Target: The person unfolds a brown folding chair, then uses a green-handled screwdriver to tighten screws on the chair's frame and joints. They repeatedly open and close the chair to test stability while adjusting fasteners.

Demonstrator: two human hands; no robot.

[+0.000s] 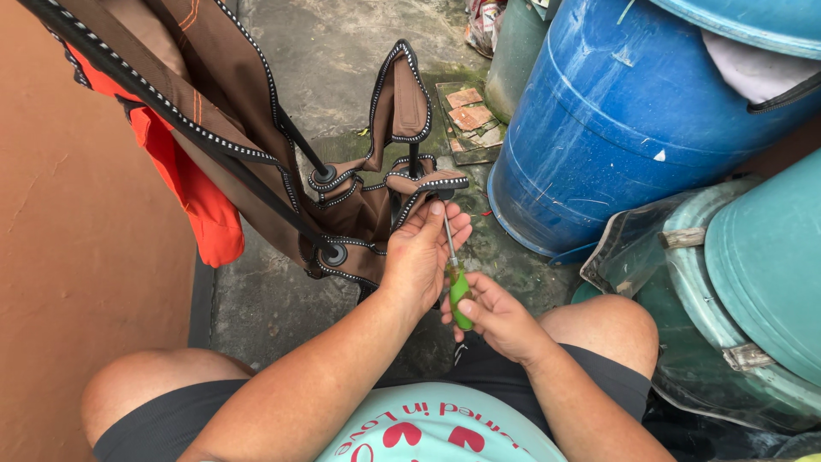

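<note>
Green-handled screwdriver point(456, 272), thin metal shaft pointing up and away, tip at the folded brown camping chair point(359, 201) with white-dotted black trim, collapsed, standing on the concrete floor point(342, 60)

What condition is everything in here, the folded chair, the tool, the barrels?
Folding chair: collapsed, leaning, fabric bunched.
Screwdriver: upright, tip at the chair's frame.
Left hand: gripping the chair's corner.
Right hand: closed round the green handle.
Blue barrel: standing, covered.

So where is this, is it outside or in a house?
Probably outside, in a back yard or side alley. The ground is rough concrete floor with green moss, and big water barrels stand about, like the blue barrel, beside an orange wall.
</note>
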